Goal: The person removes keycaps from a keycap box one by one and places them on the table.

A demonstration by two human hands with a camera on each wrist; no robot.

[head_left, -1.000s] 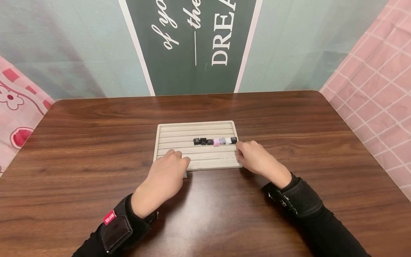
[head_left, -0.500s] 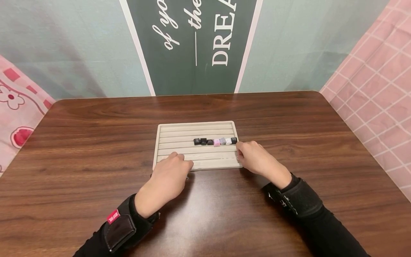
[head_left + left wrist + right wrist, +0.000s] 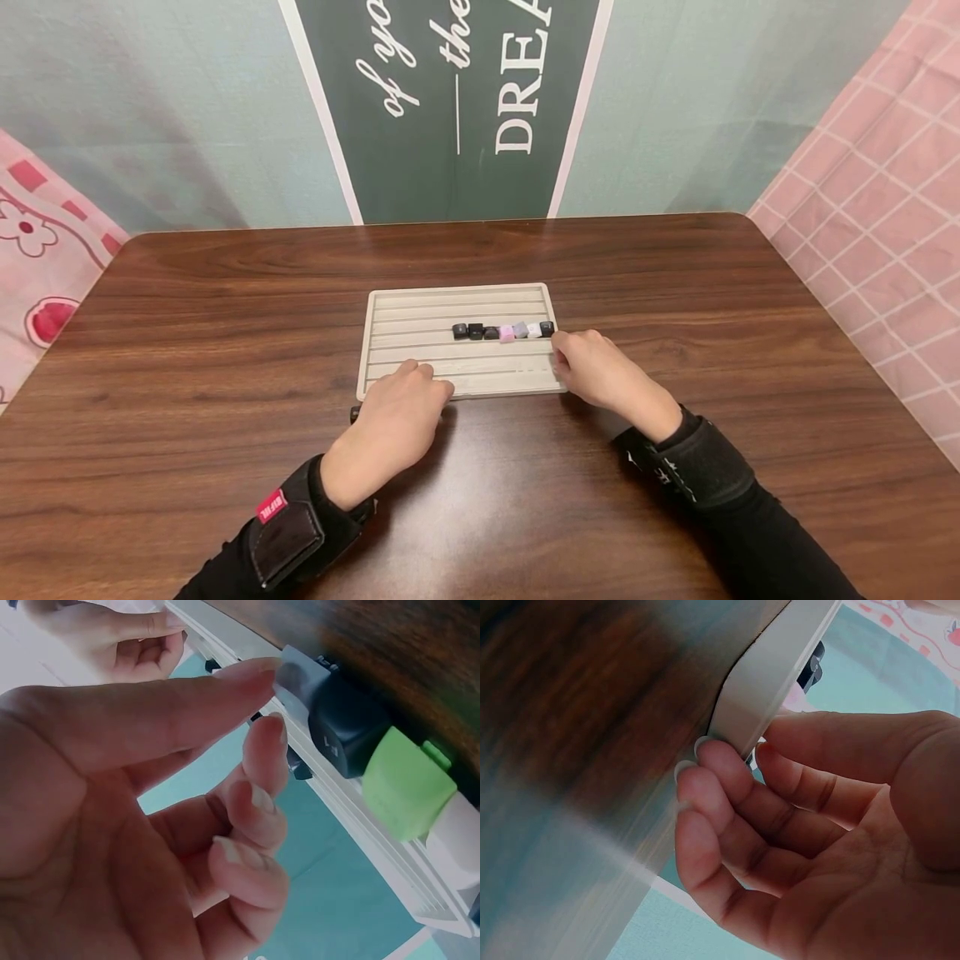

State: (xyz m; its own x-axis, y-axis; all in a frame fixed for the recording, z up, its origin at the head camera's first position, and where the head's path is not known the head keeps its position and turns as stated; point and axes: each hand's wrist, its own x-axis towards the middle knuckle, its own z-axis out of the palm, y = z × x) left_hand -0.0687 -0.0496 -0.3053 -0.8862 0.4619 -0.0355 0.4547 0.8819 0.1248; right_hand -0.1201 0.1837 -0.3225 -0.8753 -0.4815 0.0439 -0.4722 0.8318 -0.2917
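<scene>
A cream ribbed tray point(image 3: 412, 310) lies at mid-table, with a row of keycaps on its right half: black ones point(image 3: 476, 332), a pink one point(image 3: 507, 333), a grey one point(image 3: 521, 330) and a white one. My left hand point(image 3: 401, 421) is at the tray's near left edge. In the left wrist view its thumb tip meets a grey keycap point(image 3: 300, 681), with the index fingertip hidden behind the thumb. That keycap ends a second row holding a black point(image 3: 346, 727), a green point(image 3: 405, 787) and a white keycap point(image 3: 459, 840). My right hand point(image 3: 600, 371) grips the tray's near right corner.
The brown wooden table point(image 3: 225, 333) extends around the tray on every side. From under my left hand a black keycap point(image 3: 355, 413) peeks out on the table. Behind the table hangs a printed cloth point(image 3: 465, 183), with pink cloths point(image 3: 885, 167) at the sides.
My left hand has shifted slightly right and covers the grey keycap seen beside it a second ago; a black keycap now shows at its left. The right hand and tray stay put.
</scene>
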